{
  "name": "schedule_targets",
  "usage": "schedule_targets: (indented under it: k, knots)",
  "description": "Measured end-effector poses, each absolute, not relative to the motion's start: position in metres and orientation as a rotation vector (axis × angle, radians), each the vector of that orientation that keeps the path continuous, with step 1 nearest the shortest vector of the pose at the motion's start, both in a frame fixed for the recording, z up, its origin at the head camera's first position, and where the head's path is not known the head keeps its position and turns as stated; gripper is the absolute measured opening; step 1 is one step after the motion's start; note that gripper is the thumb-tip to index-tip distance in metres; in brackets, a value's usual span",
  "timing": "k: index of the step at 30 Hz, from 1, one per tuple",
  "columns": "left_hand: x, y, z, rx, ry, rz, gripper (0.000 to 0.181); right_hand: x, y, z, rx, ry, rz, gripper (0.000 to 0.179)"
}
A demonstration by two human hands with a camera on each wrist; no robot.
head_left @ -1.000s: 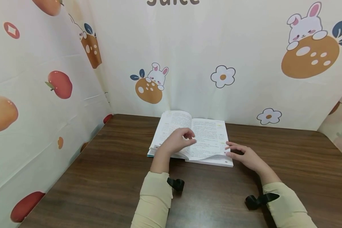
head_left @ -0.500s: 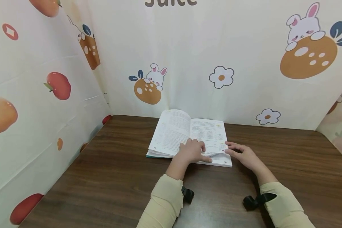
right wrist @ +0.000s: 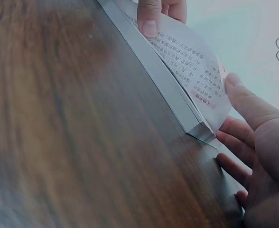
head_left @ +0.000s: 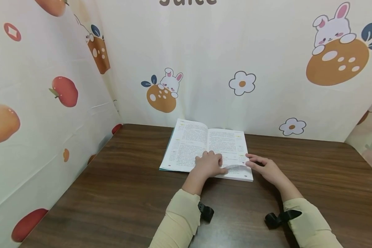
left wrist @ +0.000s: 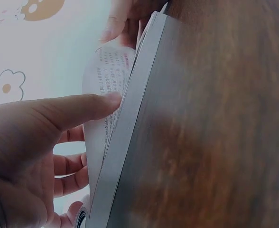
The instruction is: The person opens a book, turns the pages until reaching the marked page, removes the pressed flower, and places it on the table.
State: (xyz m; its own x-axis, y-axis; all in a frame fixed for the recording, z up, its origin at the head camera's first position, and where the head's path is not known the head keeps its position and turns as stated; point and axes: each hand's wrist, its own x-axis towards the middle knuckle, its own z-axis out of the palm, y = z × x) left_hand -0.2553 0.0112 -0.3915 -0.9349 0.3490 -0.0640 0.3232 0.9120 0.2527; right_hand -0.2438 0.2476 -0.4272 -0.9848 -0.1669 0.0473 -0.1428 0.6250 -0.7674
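Note:
A thick book (head_left: 190, 141) lies open near the back of the table, printed text on both sides. At its lower right, one page (head_left: 235, 166) curls up off the stack beneath. My left hand (head_left: 207, 167) reaches over the book's front edge and holds this page, its thumb (left wrist: 106, 102) on the underside and fingers behind. At the right edge my right hand (head_left: 266, 169) pinches the same page, its thumb (right wrist: 237, 88) at the outer edge and the fingers beyond. Bent up between both hands, the page shows its printed underside in the right wrist view.
The brown wooden table (head_left: 111, 193) extends around the book. Behind it hangs a pale curtain (head_left: 210, 51) with rabbits, fruit and flowers, and more printed cloth covers the left side. A black wrist camera (head_left: 206, 212) sits on the left cuff.
My left hand has moved right, from over the left page to the lifted page at the lower right. The left-side pages have settled flatter. My right hand has stayed at the right edge.

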Motion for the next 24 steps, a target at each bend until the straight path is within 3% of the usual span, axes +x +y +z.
schedule_targets:
  k: [8, 16, 24]
  knots:
    - [-0.257, 0.007, -0.390, 0.537, 2.927, 0.444, 0.028, -0.242, 0.248, -0.423, -0.190, 2.754, -1.402, 0.061]
    - [-0.262, -0.001, -0.389, 0.488, 2.909, 0.791, 0.007, -0.241, 0.248, -0.425, -0.167, 2.731, -1.403, 0.064]
    - [-0.267, -0.018, -0.373, 0.272, 2.911, 1.189, 0.036, -0.241, 0.249, -0.427, -0.201, 2.759, -1.346, 0.066]
